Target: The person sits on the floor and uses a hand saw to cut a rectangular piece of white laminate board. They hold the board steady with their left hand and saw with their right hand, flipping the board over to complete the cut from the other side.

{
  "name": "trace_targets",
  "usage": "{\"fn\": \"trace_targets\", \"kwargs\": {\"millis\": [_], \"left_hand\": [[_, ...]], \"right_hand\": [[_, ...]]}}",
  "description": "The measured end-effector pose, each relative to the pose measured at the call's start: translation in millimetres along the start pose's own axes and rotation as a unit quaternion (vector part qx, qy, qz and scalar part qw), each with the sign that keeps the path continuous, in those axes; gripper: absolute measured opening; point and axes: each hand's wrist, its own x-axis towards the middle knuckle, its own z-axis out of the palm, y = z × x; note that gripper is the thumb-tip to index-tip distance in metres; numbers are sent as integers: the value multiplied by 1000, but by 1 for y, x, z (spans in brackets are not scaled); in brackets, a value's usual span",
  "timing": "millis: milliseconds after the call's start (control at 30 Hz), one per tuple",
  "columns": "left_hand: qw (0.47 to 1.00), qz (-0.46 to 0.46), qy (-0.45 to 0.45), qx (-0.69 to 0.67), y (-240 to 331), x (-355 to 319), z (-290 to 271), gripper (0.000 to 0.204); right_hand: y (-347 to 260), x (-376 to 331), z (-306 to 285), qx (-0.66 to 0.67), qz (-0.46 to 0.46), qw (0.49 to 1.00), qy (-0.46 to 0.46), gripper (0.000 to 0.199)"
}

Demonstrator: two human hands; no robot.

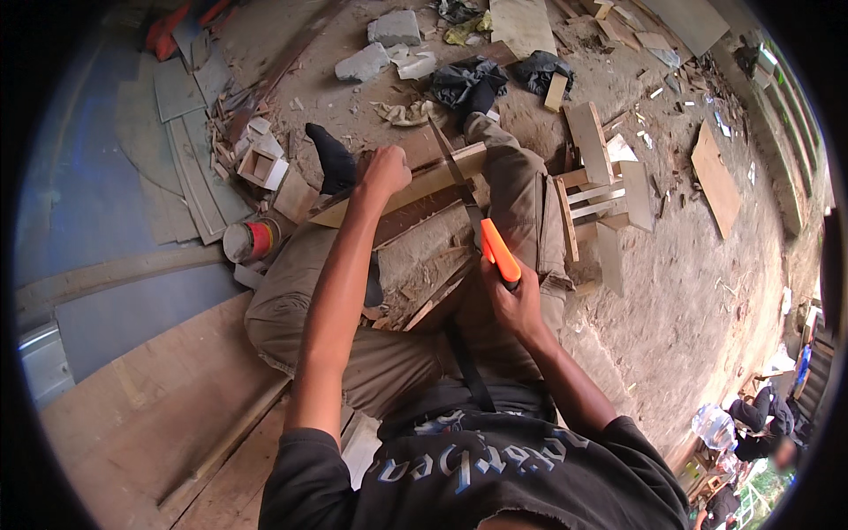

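My right hand [516, 302] is wrapped round the orange and black handle of a handsaw [461, 179]. The saw's dark blade slants up and away to the left, across the right end of a narrow wooden board [415, 200]. That board lies crosswise between my legs. Toward its middle, my left hand [386, 171] is closed on the board's far edge, left of the blade; its fingertips are hidden. Another flat wooden piece [422, 146] lies just beyond the board. Whether the teeth are in a cut cannot be made out.
To the right stands a slatted wooden piece [608, 190], with a loose plywood sheet [715, 179] farther out. A tin with a red band [257, 240] sits by my left knee. Concrete chunks [394, 29] and black plastic [468, 81] lie ahead. Another person [767, 420] is at the lower right.
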Motion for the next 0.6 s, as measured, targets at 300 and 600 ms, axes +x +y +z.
{"fn": "trace_targets", "kwargs": {"millis": [300, 600], "left_hand": [[994, -51, -22, 100, 20, 18, 10, 25], [998, -49, 38, 25, 18, 1, 20, 25]], "right_hand": [[2, 1, -5, 18, 27, 999, -14, 21], [2, 0, -5, 12, 25, 999, -18, 22]]}}
